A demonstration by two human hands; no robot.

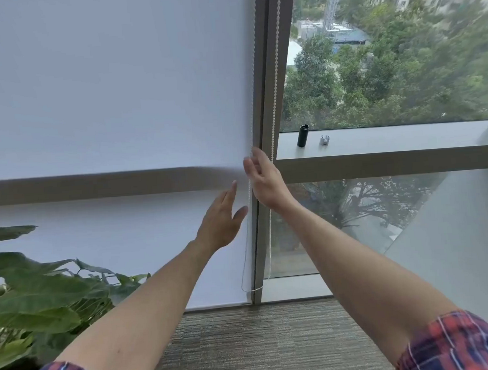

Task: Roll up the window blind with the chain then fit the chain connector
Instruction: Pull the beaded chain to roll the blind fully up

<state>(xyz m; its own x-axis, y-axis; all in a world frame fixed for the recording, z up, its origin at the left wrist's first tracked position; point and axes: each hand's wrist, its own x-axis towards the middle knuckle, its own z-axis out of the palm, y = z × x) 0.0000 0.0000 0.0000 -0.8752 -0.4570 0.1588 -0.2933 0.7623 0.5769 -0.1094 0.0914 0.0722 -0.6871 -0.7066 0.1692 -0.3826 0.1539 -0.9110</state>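
Note:
The white roller blind hangs fully down over the left window pane, reaching the floor. Its white bead chain runs as a loop along the grey window frame and ends near the floor. My right hand is at sill height, with thumb and fingers pinched on the left strand of the chain. The right strand passes behind that hand. My left hand is lower and just left of the chain, open with fingers spread, touching nothing. A small silver clip-like part sits on the window ledge.
A black cylinder stands upright on the ledge beside the silver part. A large-leafed green plant fills the lower left. Grey carpet lies below. The right pane shows trees and buildings outside.

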